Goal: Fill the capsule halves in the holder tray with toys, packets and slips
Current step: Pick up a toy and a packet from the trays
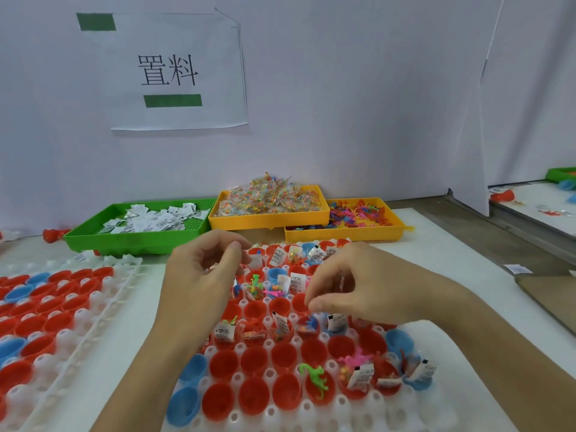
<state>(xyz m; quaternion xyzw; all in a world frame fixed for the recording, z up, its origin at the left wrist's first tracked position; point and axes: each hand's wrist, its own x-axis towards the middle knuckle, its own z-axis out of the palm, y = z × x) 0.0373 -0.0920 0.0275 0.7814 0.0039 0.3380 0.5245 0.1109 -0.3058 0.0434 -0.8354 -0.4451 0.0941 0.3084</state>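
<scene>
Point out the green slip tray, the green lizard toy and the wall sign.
green slip tray [93, 236]: head view, front wall.
green lizard toy [314, 377]: head view, body, lying in a red capsule half.
wall sign [174, 73]: head view, printed characters.

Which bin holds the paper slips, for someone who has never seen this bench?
Look along the back wall, under the taped paper sign. Three trays sit in a row; the slips lie in the leftmost, the green tray. Its two neighbours are yellow and hold colourful items.

Single head view, looking forward and down, close over holder tray [314, 413]; wall behind, bins beyond.
</scene>
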